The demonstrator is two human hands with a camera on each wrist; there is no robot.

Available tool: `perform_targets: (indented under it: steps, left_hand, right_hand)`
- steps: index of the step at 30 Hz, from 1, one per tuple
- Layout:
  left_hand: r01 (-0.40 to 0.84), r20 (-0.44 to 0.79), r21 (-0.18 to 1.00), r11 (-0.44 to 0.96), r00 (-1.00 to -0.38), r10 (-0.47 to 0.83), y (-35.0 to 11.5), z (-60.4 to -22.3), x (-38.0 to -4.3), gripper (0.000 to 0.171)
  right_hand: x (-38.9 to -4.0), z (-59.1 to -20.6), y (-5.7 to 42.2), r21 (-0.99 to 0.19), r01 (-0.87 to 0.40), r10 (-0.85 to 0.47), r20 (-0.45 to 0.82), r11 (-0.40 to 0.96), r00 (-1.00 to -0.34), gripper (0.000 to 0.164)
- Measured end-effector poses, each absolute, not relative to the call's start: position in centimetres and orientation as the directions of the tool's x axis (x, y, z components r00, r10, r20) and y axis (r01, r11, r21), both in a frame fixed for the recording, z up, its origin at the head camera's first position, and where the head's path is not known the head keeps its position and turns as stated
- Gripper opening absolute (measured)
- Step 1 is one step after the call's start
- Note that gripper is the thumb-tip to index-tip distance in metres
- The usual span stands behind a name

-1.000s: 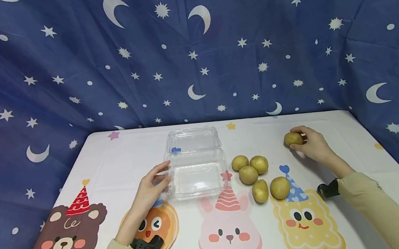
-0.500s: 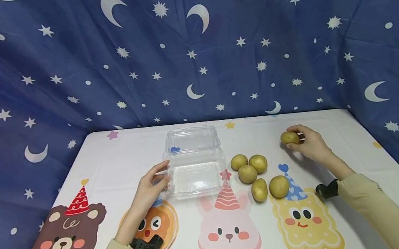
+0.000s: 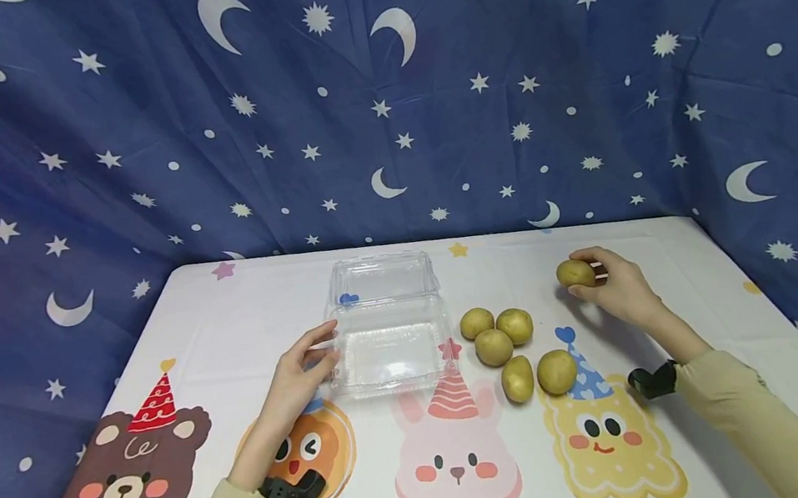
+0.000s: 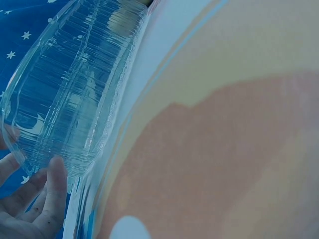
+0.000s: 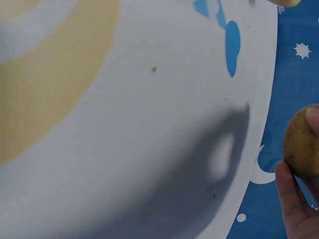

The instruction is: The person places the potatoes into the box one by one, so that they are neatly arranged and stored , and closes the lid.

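Note:
In the head view, a clear plastic clamshell container (image 3: 395, 380) stands with its lid raised back behind its base. My left hand (image 3: 302, 371) is at the container's left side, thumb and index finger apart, fingertips against the wall. The left wrist view shows these fingertips (image 4: 56, 167) at the container's end (image 4: 75, 94). My right hand (image 3: 619, 287) holds a potato (image 3: 575, 273) between thumb and fingers, raised above the table. The right wrist view has this potato (image 5: 301, 144) at its right edge. Several other potatoes (image 3: 494, 347) lie in a loose group right of the container.
The white table cover (image 3: 262, 301) carries printed cartoon animals and stars. A blue star-and-moon curtain (image 3: 382, 117) hangs behind the table and at its sides. Black camera mounts (image 3: 295, 491) are worn on both wrists.
My right hand has shifted slightly left and up with the potato in its grip. The left hand stays at the container, and the other potatoes have not moved.

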State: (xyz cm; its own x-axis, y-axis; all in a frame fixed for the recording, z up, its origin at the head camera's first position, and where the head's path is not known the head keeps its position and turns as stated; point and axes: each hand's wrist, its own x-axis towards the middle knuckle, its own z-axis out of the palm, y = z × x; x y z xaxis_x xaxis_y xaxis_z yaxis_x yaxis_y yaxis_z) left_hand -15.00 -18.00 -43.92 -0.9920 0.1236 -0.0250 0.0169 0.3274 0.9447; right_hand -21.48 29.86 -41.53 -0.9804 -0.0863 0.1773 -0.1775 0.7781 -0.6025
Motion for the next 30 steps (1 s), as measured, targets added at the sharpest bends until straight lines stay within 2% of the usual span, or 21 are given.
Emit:
perform_targets:
  steps: [30]
  left_hand:
    - [0.038, -0.004, 0.947, 0.318, -0.992, 0.13, -18.1, -44.2, -15.1, 0.047]
  right_hand:
    - [-20.6, -39.1, 26.7, -0.644, -0.263, -0.144, 0.232, 0.718, -0.962, 0.05]
